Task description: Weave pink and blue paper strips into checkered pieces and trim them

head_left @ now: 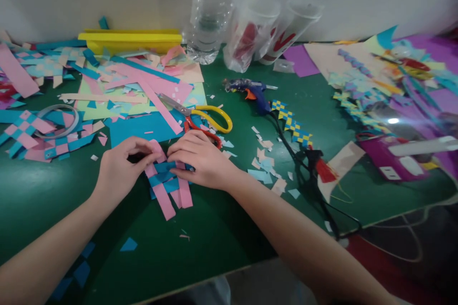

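Note:
Pink and blue paper strips are woven over and under each other into a small piece [163, 177] on the green table. My left hand [123, 162] pinches the end of a pink strip at its upper left edge. Over the upper right part lies my right hand [200, 159], its fingers bent and pressed on the strips; its fingertips are partly hidden. Several pink ends hang free toward the table's front edge. Just behind my right hand rest scissors [211, 116] with one yellow and one red handle loop, beside a blue paper sheet [125, 128].
Paper scraps and woven pieces [26, 133] cover the left, with a tape roll [59, 121] among them. At the back stand a plastic bottle [211, 19] and two cups [291, 28]. A blue glue gun [257, 95] trails its black cord rightward, near a purple box [390, 157].

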The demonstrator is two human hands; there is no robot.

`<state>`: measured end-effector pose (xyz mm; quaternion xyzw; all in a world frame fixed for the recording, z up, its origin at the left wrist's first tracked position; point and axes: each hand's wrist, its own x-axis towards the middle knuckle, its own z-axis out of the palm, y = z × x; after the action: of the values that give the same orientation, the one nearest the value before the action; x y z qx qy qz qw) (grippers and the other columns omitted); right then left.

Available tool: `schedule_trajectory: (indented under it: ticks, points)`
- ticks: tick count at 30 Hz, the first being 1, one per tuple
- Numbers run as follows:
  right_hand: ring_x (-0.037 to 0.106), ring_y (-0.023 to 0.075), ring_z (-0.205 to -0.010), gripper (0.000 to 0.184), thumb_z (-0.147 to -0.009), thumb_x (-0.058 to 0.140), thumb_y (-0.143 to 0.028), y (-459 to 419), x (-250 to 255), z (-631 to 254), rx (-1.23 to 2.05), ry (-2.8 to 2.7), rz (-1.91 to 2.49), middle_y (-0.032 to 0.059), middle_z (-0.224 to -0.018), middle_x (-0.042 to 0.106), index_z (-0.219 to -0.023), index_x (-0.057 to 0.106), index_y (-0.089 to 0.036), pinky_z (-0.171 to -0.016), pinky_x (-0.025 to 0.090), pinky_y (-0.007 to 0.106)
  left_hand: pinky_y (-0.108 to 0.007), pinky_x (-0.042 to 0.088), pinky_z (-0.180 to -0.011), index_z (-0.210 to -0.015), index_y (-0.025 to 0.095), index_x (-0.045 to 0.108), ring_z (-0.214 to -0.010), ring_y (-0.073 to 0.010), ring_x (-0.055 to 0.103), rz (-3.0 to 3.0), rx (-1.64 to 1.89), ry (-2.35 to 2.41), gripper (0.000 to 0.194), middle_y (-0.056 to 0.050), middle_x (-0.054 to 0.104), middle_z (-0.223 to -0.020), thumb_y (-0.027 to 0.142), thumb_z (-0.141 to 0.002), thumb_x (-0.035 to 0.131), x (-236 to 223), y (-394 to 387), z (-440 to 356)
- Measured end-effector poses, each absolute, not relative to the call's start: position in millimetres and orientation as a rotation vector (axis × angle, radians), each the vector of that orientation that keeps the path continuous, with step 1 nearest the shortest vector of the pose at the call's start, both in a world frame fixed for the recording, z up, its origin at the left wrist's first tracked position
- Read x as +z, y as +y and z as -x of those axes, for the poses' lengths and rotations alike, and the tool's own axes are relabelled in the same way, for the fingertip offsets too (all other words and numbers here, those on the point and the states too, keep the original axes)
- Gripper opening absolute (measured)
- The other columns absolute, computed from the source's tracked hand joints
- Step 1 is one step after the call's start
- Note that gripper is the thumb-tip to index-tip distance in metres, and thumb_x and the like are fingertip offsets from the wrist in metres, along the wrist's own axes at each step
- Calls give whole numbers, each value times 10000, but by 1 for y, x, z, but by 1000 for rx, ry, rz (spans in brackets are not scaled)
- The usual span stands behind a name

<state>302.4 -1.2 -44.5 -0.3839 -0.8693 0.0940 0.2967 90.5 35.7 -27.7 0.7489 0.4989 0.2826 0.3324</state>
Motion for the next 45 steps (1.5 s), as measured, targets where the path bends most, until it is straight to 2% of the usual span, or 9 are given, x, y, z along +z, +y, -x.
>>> schedule_trajectory:
  ticks: [3, 18, 24, 35, 45]
  points:
    - [588, 192, -1007, 136, -922, 566, -308, -2, -44, -302, 269, -2308, 1028, 47, -1044, 711, -946, 655, -208, -956, 373, 385, -285, 550, -691, -785, 252, 680, -755, -188, 684, -2007, 730, 1267, 196, 15, 726, -801, 447, -802, 688, -28, 35, -90]
    - [595, 198, -1000, 120, -930, 555, -294, -4, -48, -299, 292, -2275, 1081, 44, -1027, 695, -926, 641, -211, -904, 400, 371, -277, 539, -705, -888, 243, 689, -776, -176, 688, -2129, 732, 1172, 155, -8, 742, -885, 370, -872, 603, -35, 33, -89]
    - [610, 189, -969, 137, -934, 541, -253, -4, -48, -293, 350, -2182, 1061, 45, -998, 702, -850, 640, -209, -891, 409, 378, -295, 537, -722, -907, 223, 692, -825, -201, 693, -2107, 741, 1194, 188, -34, 743, -913, 389, -859, 617, -33, 33, -83]
    - [598, 196, -959, 112, -923, 548, -222, -6, -45, -261, 416, -2147, 1098, 49, -1019, 690, -836, 615, -200, -877, 406, 376, -274, 516, -730, -921, 209, 694, -822, -188, 687, -2049, 670, 1204, 194, -31, 744, -921, 369, -847, 612, -25, 29, -56]
    - [606, 201, -950, 96, -901, 565, -204, 4, -46, -222, 475, -2139, 1077, 56, -1017, 695, -813, 599, -189, -899, 383, 383, -252, 430, -621, -897, 200, 717, -704, -173, 629, -2102, 648, 1315, 298, -14, 722, -792, 445, -885, 547, -20, 27, -20]
